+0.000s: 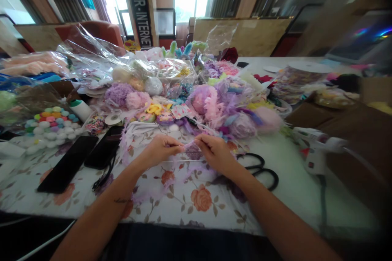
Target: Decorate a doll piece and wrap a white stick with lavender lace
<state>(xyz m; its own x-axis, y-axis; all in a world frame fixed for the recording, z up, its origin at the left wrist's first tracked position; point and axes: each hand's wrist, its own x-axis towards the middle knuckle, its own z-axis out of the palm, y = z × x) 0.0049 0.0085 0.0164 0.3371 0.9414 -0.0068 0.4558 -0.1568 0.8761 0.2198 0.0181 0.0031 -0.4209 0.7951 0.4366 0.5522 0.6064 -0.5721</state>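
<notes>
My left hand and my right hand meet over the flowered tablecloth, fingertips pinched. A short stretch of thin lilac trim is held between them. More sheer lilac trim trails over the cloth below and to the left. A clear, straight-edged strip shows just beneath my fingers; I cannot tell what it is. Black-handled scissors lie beside my right forearm, their blades partly hidden by it.
Bagged pompoms, yarn and trims are heaped at the back. Two black phones, one a dark slab, the other a phone with a strap, lie left. A white glue gun stands right, near a brown bag. Colourful pompoms sit far left.
</notes>
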